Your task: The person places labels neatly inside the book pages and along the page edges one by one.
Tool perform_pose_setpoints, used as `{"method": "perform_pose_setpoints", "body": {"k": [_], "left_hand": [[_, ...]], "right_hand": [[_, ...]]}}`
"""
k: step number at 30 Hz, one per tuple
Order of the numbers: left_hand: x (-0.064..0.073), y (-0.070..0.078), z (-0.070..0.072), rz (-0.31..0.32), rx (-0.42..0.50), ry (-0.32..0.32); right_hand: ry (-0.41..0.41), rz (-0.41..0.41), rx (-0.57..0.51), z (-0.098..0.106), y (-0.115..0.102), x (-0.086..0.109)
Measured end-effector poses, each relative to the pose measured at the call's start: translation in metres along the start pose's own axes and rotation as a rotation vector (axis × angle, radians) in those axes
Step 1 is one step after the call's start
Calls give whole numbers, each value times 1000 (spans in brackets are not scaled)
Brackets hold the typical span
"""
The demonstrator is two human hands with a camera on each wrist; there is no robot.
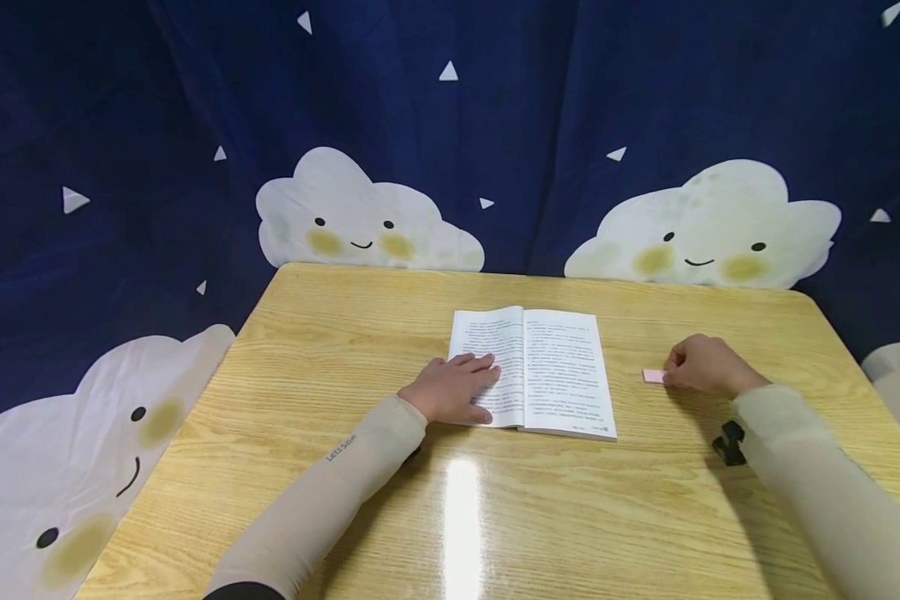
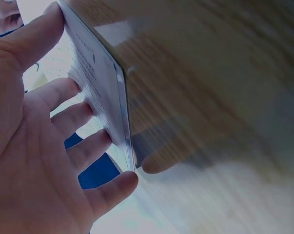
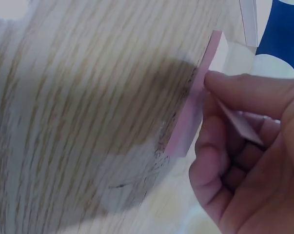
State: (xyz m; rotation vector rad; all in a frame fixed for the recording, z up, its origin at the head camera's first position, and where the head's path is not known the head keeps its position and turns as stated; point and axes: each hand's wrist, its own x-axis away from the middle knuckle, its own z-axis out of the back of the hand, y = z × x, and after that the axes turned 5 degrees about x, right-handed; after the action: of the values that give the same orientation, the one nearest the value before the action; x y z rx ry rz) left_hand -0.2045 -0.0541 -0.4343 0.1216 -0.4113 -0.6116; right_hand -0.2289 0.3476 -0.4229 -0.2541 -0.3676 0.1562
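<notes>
Right hand (image 1: 708, 365) pinches a slip (image 3: 241, 126), plain only in its wrist view, at the pad (image 1: 652, 377) right of the book (image 1: 566, 375), desk (image 1: 627, 392) between, while left hand (image 1: 453, 390), fingers apart, lies over the book's left edge.

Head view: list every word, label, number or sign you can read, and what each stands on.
"Lets Slim": on the left sleeve; second word slightly blurred.
Printed lines on the open book: too small to read.
Pink pad: no text visible.
</notes>
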Motion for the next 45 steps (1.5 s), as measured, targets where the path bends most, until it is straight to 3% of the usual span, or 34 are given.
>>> {"method": "perform_pose_setpoints", "body": {"k": [14, 20, 28, 38, 45], "left_hand": [[-4, -2, -2, -7, 7, -9], [-3, -2, -4, -12, 15, 1], [-2, -2, -3, -11, 12, 4], [-3, -1, -2, -7, 11, 3], [-2, -1, -2, 0, 19, 1]], "right_hand": [[-21, -25, -56, -5, 4, -4], [-60, -18, -89, -1, 5, -4], [-179, -50, -175, 2, 6, -8], [-227, -82, -197, 6, 7, -13], [-247, -61, -214, 6, 6, -15]]}}
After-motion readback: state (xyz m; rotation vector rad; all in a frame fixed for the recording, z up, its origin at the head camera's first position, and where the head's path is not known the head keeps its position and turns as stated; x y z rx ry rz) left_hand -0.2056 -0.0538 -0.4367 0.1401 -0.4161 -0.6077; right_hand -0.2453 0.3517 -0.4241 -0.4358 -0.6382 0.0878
